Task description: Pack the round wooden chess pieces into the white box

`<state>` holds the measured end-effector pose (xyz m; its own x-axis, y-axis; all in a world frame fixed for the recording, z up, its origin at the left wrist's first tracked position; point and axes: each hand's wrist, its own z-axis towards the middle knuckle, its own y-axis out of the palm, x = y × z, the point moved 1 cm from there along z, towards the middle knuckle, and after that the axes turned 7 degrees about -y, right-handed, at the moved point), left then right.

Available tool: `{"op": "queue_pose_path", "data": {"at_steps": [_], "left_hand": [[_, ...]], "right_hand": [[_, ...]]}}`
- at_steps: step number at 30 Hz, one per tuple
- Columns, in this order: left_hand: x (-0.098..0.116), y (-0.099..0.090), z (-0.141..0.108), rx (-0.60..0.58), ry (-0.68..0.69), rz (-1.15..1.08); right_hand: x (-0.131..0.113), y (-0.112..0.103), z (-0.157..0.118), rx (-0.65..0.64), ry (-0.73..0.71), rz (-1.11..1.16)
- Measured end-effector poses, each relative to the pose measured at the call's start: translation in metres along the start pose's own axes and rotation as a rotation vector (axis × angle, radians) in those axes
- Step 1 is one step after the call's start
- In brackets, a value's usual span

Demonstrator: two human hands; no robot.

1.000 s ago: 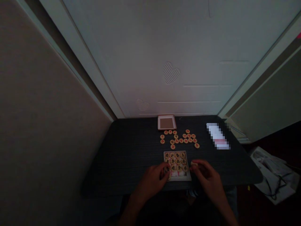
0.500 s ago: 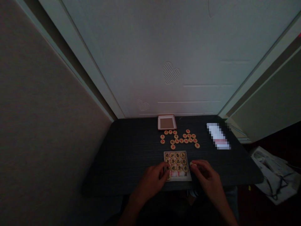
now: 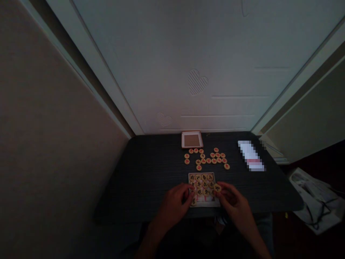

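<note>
Pale disc (image 3: 217,187), black mark, pinched in right fingers (image 3: 223,199), just left of them at box's (image 3: 207,205) right rim. Left fingers (image 3: 188,203) at left rim, grip unclear. Box near desk's (image 3: 151,172) front edge.

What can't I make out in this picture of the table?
All in the head view:
- Left-column pieces in the open box: partly hidden by the left hand.
- Marks on the loose pieces: too small to read.
- Bright object: pixelated.
- Pale bundle at right: dark, blurred.
</note>
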<state>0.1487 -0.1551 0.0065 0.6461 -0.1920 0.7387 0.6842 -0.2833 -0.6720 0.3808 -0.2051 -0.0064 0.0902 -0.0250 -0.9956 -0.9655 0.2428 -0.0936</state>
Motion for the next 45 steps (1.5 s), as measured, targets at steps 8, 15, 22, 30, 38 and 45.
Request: {"op": "queue_pose_path", "data": {"at_steps": [8,15,22,30,38,45], "left_hand": [[-0.001,0.001,-0.003,-0.059,0.000,0.011],[-0.004,0.004,-0.004,-0.105,-0.031,0.044],[-0.002,0.004,-0.004,-0.117,-0.048,0.042],[-0.002,0.003,-0.004,-0.110,-0.052,0.057],[0.003,0.001,-0.003,-0.081,-0.034,0.049],[0.020,-0.006,0.019,0.018,0.053,0.101]], "right_hand": [[-0.002,0.007,-0.001,-0.160,-0.178,-0.193],[-0.003,0.027,-0.003,-0.276,-0.230,-0.442],[0.002,0.036,-0.005,-0.309,-0.320,-0.630],[0.006,0.038,-0.005,-0.274,-0.367,-0.786],[0.004,0.036,-0.008,-0.247,-0.377,-0.703],[0.005,0.005,0.001,-0.140,-0.338,-0.545]]}}
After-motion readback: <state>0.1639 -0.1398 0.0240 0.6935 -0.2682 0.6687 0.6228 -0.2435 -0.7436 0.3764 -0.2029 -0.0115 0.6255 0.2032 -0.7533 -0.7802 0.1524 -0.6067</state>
